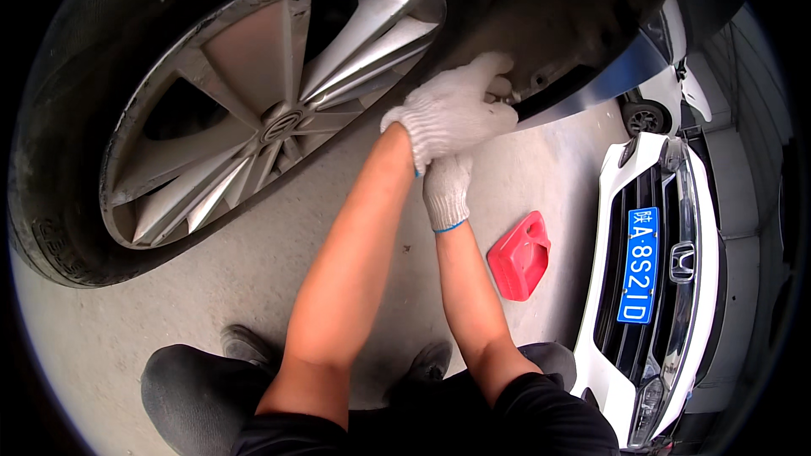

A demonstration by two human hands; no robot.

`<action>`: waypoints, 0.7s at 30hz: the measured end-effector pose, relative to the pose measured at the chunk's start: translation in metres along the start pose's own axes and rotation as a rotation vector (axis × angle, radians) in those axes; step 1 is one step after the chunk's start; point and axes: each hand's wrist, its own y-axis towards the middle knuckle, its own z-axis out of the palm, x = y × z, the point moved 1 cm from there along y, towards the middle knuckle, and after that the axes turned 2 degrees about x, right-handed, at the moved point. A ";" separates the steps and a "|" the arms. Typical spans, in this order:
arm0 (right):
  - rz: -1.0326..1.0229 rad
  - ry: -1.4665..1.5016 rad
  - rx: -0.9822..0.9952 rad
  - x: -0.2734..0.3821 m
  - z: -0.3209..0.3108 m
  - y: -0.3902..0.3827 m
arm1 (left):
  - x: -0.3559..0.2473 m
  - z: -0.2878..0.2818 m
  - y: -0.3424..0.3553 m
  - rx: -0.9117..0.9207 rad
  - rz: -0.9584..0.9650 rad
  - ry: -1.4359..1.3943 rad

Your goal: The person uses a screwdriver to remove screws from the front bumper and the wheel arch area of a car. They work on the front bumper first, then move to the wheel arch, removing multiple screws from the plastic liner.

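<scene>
My left hand [456,110], in a white knit glove, reaches up to the lower edge of the dark wheel arch lining [557,42], just right of the car wheel [283,122]. One of its digits points out along the lining, while the other visible fingers are curled in at the edge. What they grip, if anything, cannot be made out. My right hand [448,190], gloved alike, is below and partly behind the left one. Only its cuff and the back near the wrist show; its fingers are hidden. The wheel has a scuffed silver multi-spoke rim and a black tyre.
A red plastic jug-like container [520,257] lies on the concrete floor [363,228], right of my right forearm. Farther right stands a white car [608,321], its grille facing this way. The glossy body edge [608,80] borders the arch. My shoes and knees are below.
</scene>
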 end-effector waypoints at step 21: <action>-0.174 -0.106 -0.109 0.030 -0.078 0.023 | 0.130 0.042 0.012 -0.085 -0.277 0.206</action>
